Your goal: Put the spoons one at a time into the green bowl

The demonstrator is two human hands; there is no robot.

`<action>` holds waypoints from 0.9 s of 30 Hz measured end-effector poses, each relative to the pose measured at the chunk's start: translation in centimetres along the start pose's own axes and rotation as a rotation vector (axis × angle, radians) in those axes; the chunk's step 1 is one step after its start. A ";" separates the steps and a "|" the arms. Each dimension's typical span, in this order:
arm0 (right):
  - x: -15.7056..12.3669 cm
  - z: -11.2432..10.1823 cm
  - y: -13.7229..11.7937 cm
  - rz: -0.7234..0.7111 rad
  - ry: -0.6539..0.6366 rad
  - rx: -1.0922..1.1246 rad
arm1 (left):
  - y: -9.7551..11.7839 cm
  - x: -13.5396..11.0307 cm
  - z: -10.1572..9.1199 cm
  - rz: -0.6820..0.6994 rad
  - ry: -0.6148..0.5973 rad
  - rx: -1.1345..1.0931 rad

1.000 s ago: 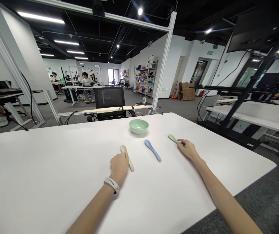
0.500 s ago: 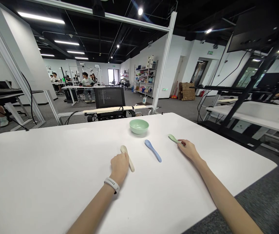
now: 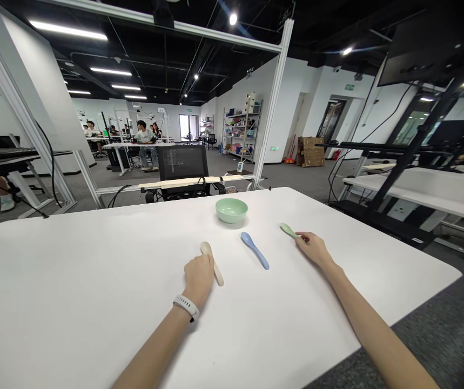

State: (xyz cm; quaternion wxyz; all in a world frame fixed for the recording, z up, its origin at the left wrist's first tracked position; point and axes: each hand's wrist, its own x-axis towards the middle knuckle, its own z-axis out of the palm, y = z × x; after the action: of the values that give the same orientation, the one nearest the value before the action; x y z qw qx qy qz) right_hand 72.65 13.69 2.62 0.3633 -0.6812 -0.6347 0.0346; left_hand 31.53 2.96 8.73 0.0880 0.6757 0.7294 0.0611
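Observation:
Three spoons lie on the white table (image 3: 73, 302) in front of a pale green bowl (image 3: 231, 209). My left hand (image 3: 198, 276) rests curled against the beige spoon (image 3: 211, 262), its fingers closed on the handle's left side. A blue spoon (image 3: 255, 250) lies untouched in the middle. My right hand (image 3: 314, 249) has its fingers closed on the handle of the green spoon (image 3: 287, 230), whose bowl points away to the upper left. A white watch (image 3: 186, 306) sits on my left wrist.
A black office chair (image 3: 183, 165) stands behind the table's far edge, inside a white metal frame (image 3: 272, 102). A second white desk and black stands (image 3: 418, 189) are on the right. Several people sit at desks far back on the left.

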 end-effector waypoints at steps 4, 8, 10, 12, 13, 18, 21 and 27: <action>0.0 0.1 0.2 -0.004 0.006 0.001 | 0.1 -0.1 -0.2 0.001 -0.010 0.002; 0.0 0.2 0.2 -0.009 0.014 -0.001 | 0.1 -0.1 -0.4 0.002 -0.012 -0.002; 0.0 0.2 0.3 -0.008 0.017 -0.001 | 0.2 -0.1 -0.3 -0.004 -0.007 -0.005; 0.0 0.2 0.3 -0.004 0.012 -0.002 | 0.1 -0.1 -0.2 -0.009 0.000 -0.009; 0.0 0.3 0.4 -0.003 0.009 -0.001 | 0.1 -0.1 -0.2 -0.010 0.003 -0.010; 0.1 0.4 0.5 -0.003 0.011 0.001 | 0.1 -0.1 -0.3 -0.014 0.011 -0.019; 0.0 0.4 0.5 -0.004 0.015 0.000 | 0.2 -0.2 -0.4 -0.020 0.013 -0.029; 0.0 0.2 0.2 0.008 0.013 -0.005 | 0.3 -0.3 -0.4 -0.024 0.014 -0.035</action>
State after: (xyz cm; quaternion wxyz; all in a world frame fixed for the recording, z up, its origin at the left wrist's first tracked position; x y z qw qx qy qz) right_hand 72.74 13.79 2.37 0.3658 -0.6849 -0.6294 0.0301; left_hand 31.71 2.72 9.19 0.0952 0.6647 0.7370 0.0776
